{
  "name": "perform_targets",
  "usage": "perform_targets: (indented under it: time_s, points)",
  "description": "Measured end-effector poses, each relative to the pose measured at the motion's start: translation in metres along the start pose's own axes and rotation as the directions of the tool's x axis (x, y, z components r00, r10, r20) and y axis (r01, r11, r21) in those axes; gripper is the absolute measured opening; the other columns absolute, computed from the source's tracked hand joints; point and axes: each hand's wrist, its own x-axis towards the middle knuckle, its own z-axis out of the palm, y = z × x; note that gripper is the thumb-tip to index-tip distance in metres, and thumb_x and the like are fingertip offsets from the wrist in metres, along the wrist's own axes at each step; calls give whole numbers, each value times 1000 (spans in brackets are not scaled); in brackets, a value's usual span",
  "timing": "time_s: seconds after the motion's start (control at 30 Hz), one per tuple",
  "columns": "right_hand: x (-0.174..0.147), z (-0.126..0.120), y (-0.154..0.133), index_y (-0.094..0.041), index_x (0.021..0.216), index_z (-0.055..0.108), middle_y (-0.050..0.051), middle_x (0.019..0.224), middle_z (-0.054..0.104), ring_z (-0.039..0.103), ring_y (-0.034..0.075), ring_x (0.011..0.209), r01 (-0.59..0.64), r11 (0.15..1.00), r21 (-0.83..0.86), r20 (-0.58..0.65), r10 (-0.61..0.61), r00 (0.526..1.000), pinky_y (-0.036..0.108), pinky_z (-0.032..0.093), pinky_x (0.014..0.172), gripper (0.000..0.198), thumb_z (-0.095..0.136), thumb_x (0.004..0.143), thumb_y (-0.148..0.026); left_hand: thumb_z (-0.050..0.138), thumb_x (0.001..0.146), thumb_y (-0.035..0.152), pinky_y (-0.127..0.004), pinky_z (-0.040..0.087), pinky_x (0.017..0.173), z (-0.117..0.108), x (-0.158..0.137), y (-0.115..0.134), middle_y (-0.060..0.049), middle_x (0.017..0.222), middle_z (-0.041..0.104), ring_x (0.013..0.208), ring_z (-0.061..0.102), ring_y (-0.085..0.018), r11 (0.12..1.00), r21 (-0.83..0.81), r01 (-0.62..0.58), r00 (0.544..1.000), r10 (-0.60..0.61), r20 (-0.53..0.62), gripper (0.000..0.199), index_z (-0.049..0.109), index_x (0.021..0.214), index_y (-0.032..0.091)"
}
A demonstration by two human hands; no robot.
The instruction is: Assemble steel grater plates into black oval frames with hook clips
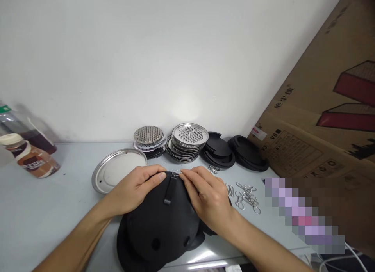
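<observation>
A black round piece with dark holes and a short black strap is tilted up near the table's front edge. Other black pieces lie under or behind it. My left hand grips its upper left rim, thumb and forefinger pressed together. At the top of the strap is a small metal clip. My right hand pinches this clip between thumb and forefinger, its other fingers curled against the black piece. Loose metal clips and rings lie on the table right of my right hand.
Behind my hands stand stacked metal grater discs, a spiked metal disc pile and black round parts. A metal lid-like plate lies left. Bottles stand far left; a large cardboard box leans at right.
</observation>
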Motion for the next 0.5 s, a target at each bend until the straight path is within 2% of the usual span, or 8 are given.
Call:
perform_targets:
  time_s: [0.17, 0.27, 0.33, 0.4, 0.5]
  points:
    - [-1, -1, 3, -13, 107, 69, 10, 84, 69, 66, 17, 72, 15, 999, 43, 102, -19, 995, 28, 56, 64, 22, 49, 97, -15, 41, 100, 43, -25, 45, 76, -4, 3, -5, 1, 84, 65, 81, 60, -17, 1000, -19, -16, 995, 18, 101, 34, 66, 95, 20]
    - [3, -4, 3, -14, 105, 71, 9, 83, 69, 66, 18, 71, -88, 992, 87, 119, 78, 990, 29, 54, 65, 22, 51, 97, -18, 40, 100, 44, -26, 44, 74, -2, 4, -4, 1, 83, 65, 80, 60, -18, 1000, -3, -3, 997, 3, 77, 36, 66, 92, 20]
    - [7, -8, 4, -19, 102, 74, 7, 83, 70, 66, 18, 73, -217, 957, 194, 164, 186, 969, 30, 54, 68, 21, 54, 96, -22, 40, 100, 45, -26, 44, 73, -1, 3, -1, 1, 83, 64, 80, 60, -18, 1000, 8, 14, 999, -14, 37, 37, 65, 90, 20]
    - [12, -10, 5, -21, 94, 76, 4, 81, 72, 67, 17, 74, -410, 835, 366, 267, 328, 906, 29, 53, 68, 20, 57, 95, -27, 40, 100, 46, -26, 44, 72, 0, 2, 2, 1, 83, 64, 79, 59, -18, 1000, 17, 21, 1000, -20, -8, 37, 64, 88, 20]
    - [14, -7, 8, -19, 84, 77, 3, 77, 74, 65, 16, 70, -667, 480, 570, 459, 487, 743, 26, 51, 62, 21, 65, 89, -37, 40, 100, 45, -25, 44, 70, 2, -2, 8, 1, 84, 66, 79, 60, -18, 999, 49, 5, 999, -2, -47, 35, 63, 89, 20]
